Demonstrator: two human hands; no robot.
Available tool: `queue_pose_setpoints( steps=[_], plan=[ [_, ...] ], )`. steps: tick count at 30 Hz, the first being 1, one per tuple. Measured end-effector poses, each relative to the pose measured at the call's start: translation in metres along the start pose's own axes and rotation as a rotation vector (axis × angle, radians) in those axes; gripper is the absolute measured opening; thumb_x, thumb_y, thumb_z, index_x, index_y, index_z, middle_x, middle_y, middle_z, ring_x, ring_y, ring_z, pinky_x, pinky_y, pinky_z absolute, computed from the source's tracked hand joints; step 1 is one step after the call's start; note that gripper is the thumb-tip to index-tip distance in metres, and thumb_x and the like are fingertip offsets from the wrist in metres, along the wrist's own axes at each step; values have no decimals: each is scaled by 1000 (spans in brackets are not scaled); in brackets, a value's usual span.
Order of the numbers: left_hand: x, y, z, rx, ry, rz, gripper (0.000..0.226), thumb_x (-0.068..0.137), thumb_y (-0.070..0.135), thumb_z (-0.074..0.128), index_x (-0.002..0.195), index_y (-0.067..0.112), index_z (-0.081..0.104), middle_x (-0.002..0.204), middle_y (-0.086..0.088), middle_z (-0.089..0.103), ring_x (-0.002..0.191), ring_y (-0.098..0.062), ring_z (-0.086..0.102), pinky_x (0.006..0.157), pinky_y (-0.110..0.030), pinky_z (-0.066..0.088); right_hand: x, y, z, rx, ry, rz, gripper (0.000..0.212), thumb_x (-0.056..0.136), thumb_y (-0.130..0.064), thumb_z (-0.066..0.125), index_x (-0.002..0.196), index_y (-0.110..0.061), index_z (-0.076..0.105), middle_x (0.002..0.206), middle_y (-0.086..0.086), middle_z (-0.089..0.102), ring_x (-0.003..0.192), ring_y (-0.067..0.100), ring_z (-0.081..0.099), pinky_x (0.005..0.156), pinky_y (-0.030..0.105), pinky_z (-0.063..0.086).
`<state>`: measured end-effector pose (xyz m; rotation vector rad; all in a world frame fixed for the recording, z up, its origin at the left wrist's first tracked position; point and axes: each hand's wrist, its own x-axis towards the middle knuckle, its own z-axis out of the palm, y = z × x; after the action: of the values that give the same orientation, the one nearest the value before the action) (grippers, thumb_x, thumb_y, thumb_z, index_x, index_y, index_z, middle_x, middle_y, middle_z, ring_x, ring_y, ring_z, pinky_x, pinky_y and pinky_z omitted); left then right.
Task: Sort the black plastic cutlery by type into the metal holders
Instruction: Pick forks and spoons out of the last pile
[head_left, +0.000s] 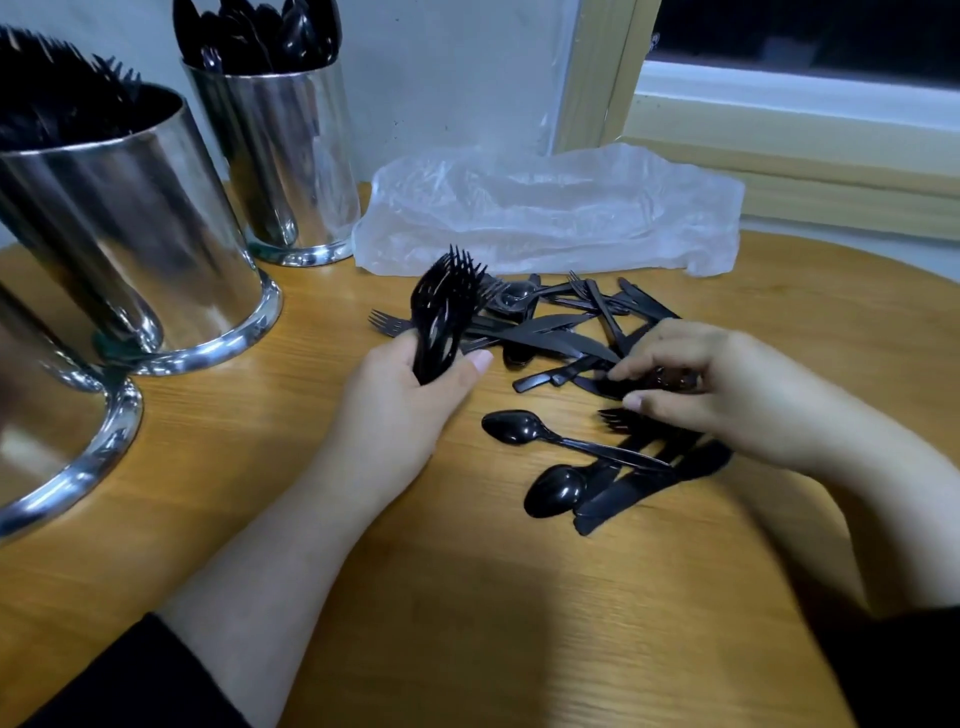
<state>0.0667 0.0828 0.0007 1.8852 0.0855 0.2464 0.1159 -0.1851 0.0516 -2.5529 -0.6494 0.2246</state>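
My left hand (410, 395) grips a bunch of black plastic forks (445, 306), tines up, near the table's middle. My right hand (727, 384) rests on the loose pile of black cutlery (556, 327), its fingertips pinching a black piece I cannot identify. Two spoons (519, 427) and a knife (649, 483) lie in front of that hand. A metal holder with forks (130, 234) stands at the left. Behind it is a holder with spoons (291, 156). A third metal holder (57, 447) is at the left edge, its contents hidden.
A crumpled clear plastic bag (550, 208) lies behind the pile, against the wall. The round wooden table (467, 597) curves away at the right. A window frame (779, 135) runs along the back right.
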Motion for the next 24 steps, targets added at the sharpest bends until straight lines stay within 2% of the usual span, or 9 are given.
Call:
queue_pose_setpoints(
  steps=[4, 8, 10, 15, 19, 24],
  plan=[
    [0, -2, 0, -4, -17, 7, 24, 93, 45, 67, 84, 22, 63, 59, 15, 53, 57, -9, 50, 65, -39, 47, 3, 0, 5, -105, -112, 20, 25, 89, -35, 74, 112, -43, 71, 108, -22, 55, 104, -1, 52, 87, 12, 39],
    [0, -2, 1, 35, -11, 6, 20, 93, 46, 66, 83, 28, 65, 59, 19, 56, 56, -3, 52, 66, -37, 48, 8, -1, 12, -167, -128, 6, 24, 89, -38, 73, 112, -43, 71, 106, -20, 52, 108, 7, 49, 98, 36, 44],
    [0, -2, 2, 59, -6, 3, 19, 94, 45, 66, 84, 29, 65, 59, 20, 56, 56, -3, 52, 66, -37, 49, 8, -1, 12, -161, -121, 2, 21, 89, -38, 73, 110, -42, 71, 105, -18, 51, 107, 9, 50, 98, 39, 45],
    [0, -3, 4, 59, -9, 2, 20, 94, 46, 66, 85, 28, 66, 59, 17, 56, 56, -5, 51, 64, -38, 48, 8, -3, 14, -163, -105, -3, 13, 90, -37, 72, 103, -40, 69, 108, -14, 50, 110, 15, 49, 102, 41, 42],
    [0, -5, 3, 41, -13, 4, 16, 94, 45, 66, 86, 31, 66, 58, 18, 55, 58, -6, 51, 65, -38, 45, 7, -6, 14, -217, -137, 2, 33, 94, -36, 67, 126, -43, 61, 112, -9, 47, 109, 14, 46, 104, 39, 37],
    [0, -4, 3, 47, -13, 18, 12, 92, 47, 65, 88, 35, 65, 58, 16, 54, 58, -9, 51, 64, -40, 48, 8, -10, 15, -257, -126, 2, 34, 95, -37, 65, 129, -42, 61, 108, -10, 46, 105, 12, 44, 97, 33, 36]
  ],
)
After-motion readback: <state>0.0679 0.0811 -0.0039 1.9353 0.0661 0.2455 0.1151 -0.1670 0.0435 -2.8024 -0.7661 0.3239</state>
